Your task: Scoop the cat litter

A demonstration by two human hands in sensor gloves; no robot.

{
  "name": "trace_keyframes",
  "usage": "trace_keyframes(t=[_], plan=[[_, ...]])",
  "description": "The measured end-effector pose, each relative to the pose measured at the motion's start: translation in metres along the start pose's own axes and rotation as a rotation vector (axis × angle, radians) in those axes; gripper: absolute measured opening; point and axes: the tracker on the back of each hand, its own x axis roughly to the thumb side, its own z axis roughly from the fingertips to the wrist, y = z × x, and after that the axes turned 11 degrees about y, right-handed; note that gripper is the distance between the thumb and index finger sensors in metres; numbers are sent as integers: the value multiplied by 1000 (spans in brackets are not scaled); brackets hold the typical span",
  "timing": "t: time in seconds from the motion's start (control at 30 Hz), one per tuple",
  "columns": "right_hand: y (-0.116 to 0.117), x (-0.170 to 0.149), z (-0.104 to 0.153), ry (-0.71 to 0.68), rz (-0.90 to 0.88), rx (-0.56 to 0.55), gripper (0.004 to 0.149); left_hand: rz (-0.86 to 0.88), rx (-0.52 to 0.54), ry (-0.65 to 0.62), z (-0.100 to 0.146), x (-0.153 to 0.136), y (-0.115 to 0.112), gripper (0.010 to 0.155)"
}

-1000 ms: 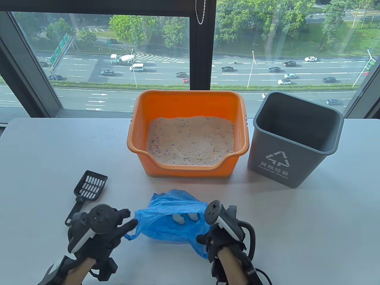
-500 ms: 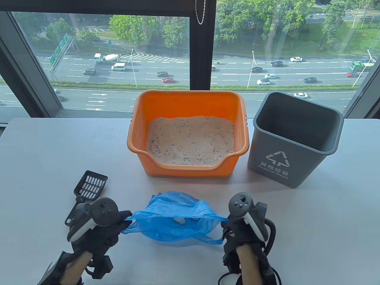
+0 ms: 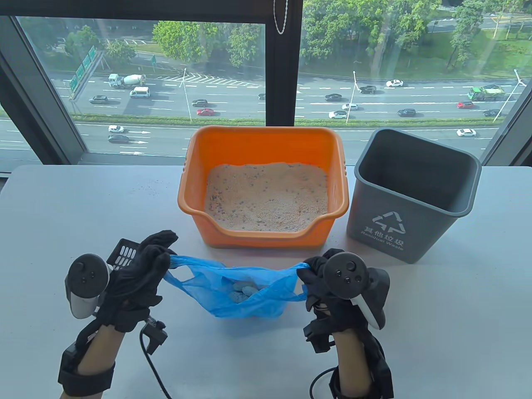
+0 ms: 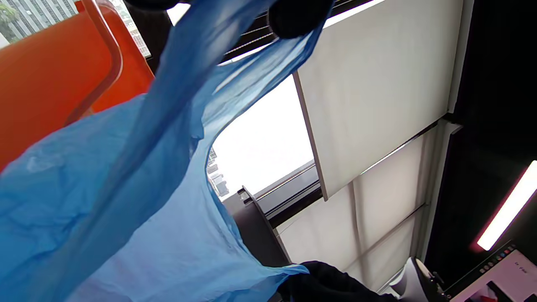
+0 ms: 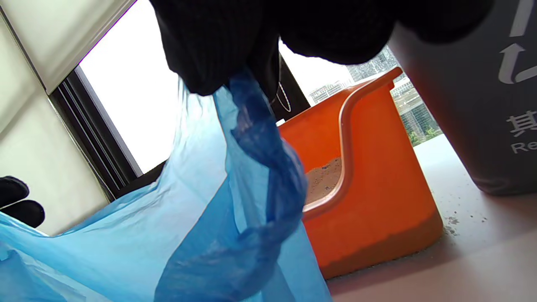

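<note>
A blue plastic bag (image 3: 245,293) hangs stretched between both hands in front of the orange litter box (image 3: 266,143). My left hand (image 3: 143,270) grips the bag's left handle (image 4: 218,54), my right hand (image 3: 316,274) grips the right handle (image 5: 251,121). Pale clumps (image 3: 243,291) lie in the bag's bottom. The litter box holds sandy litter (image 3: 266,199). The black slotted scoop (image 3: 124,253) lies on the table, mostly hidden behind my left hand.
A grey waste bin (image 3: 409,195) with a recycling mark stands to the right of the litter box (image 5: 365,201). The white table (image 3: 457,311) ends at a window at the back. Litter grains are scattered by the box's right side.
Both hands have lifted the bag by its handles and pulled them apart, moving up toward the litter box. The bag now hangs open instead of lying crumpled on the table.
</note>
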Motion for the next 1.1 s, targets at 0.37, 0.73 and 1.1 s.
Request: trace_keyframes(t=[0.37,0.73,1.1], plan=[[8,26,2,-180,-38,25,32,167,-244,180,-52,-34,-76,36],[27,22,-9,-284,-242,195,32,-42,-275,202,-65,-41,-137,96],[61,27,-18,-240,-353,306,33,-352,-645,155,-62,-32,-153,65]])
